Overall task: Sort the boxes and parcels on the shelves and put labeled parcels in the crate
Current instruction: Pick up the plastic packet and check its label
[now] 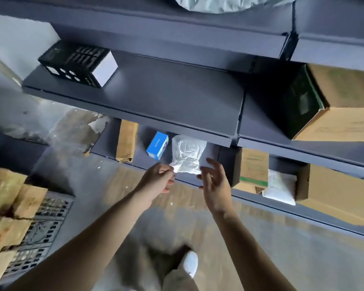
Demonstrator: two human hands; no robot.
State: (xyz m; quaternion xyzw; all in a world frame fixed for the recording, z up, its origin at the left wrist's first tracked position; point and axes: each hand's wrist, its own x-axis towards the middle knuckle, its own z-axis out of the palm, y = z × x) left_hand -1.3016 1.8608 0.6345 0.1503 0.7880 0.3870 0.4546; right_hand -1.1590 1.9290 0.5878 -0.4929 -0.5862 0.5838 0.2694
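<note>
White shoe (190, 263); floor (292, 255), apparently concrete.

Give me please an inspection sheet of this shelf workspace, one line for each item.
Surface: lower shelf, dark, holds several things.
Job's things: white plastic parcel at shelf edge; crate at left holds brown parcels.
Clutter: blue box and brown carton left of the parcel; black box on upper shelf.
Hands: left hand pinches parcel's corner; right hand open beside it.
Cables: nothing seen.
Surroundings: concrete floor, white shoe.
</note>
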